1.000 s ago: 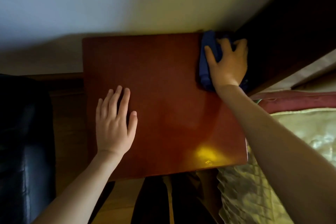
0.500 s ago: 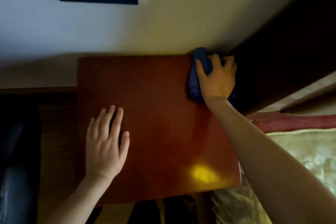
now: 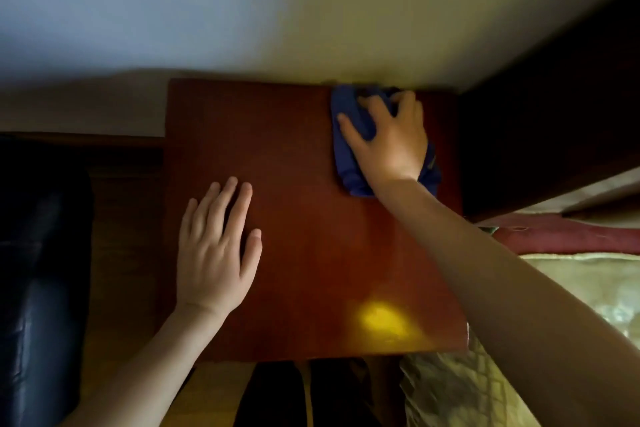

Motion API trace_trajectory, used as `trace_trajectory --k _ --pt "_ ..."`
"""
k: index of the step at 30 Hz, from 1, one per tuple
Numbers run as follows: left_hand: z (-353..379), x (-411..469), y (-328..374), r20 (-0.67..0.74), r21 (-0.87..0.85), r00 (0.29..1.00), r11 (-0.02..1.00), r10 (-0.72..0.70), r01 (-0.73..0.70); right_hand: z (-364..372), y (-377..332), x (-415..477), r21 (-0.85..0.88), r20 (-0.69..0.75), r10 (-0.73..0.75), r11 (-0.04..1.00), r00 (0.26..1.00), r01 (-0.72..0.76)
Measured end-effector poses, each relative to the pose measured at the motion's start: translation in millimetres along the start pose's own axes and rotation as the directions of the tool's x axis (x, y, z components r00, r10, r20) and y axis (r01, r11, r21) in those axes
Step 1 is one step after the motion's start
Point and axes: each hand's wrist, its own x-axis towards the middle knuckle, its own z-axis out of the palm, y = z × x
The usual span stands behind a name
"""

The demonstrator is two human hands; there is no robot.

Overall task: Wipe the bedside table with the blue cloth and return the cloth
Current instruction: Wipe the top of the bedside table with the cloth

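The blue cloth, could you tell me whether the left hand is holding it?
No, the right hand presses the blue cloth onto the bedside table, while the left hand lies flat and empty.

Cloth [image 3: 349, 135] on table [image 3: 311, 218] far-R corner; L hand [image 3: 214, 253] near-L.
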Motion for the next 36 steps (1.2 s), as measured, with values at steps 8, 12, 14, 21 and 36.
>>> trace_trajectory --k 8,12,14,21,36 --pt "-6 1 2 0.039 0.0 0.999 1.0 -0.023 0.023 -31 -10 -113 0.092 0.145 -0.295 0.955 0.945 0.284" --pt "-2 1 1 0.018 0.0 1.0 1.0 -0.005 0.005 -20 4 -72 0.145 0.145 -0.435 0.898 0.889 0.416" --pt "-1 -1 0 0.009 0.003 1.0 1.0 -0.005 0.005 -3 -4 -18 0.075 0.056 -0.263 0.963 0.963 0.259" --pt "-4 0 2 0.014 -0.012 1.0 1.0 -0.001 0.001 -13 -24 -66 0.079 0.081 -0.205 0.977 0.975 0.199" --pt "-4 2 -1 -0.011 -0.026 1.0 1.0 0.007 -0.008 0 -41 -34 0.034 0.037 -0.085 0.996 0.996 0.083"
